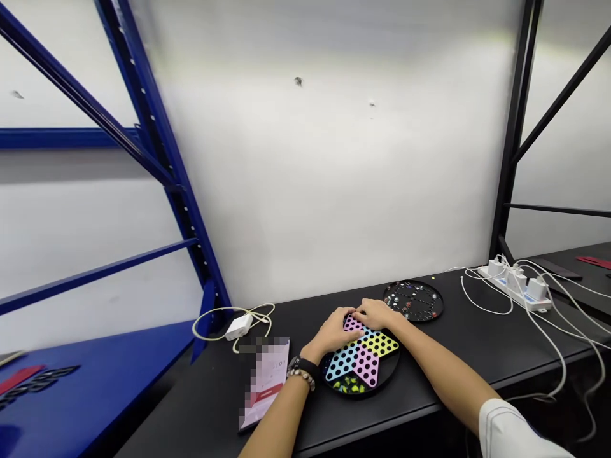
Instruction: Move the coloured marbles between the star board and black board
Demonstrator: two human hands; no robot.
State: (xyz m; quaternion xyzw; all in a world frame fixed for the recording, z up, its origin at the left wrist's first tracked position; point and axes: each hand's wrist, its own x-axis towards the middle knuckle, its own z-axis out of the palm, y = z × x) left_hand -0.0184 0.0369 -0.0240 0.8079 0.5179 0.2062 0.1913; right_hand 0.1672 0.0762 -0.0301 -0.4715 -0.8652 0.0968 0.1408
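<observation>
A star-shaped Chinese checkers board (365, 367) in pink, blue and yellow, dotted with dark holes, sits over a round black tray (387, 380). Yellow-green marbles (349, 384) show in the tray's near gap. My left hand (333, 332) grips the board's far left side, its thumb lying across the top and its fingers toward the far tip. With bent fingers, my right hand (375, 313) holds the far tip, close to the left fingertips. What lies under the right fingers is hidden.
A second round black tray (414, 301) holding marbles stands behind on the right. A white power strip (515, 289) with plugs and trailing cables is farther right. Left of my arm lies a pale printed package (270, 381), with a white charger (239, 326) and coiled cable behind it.
</observation>
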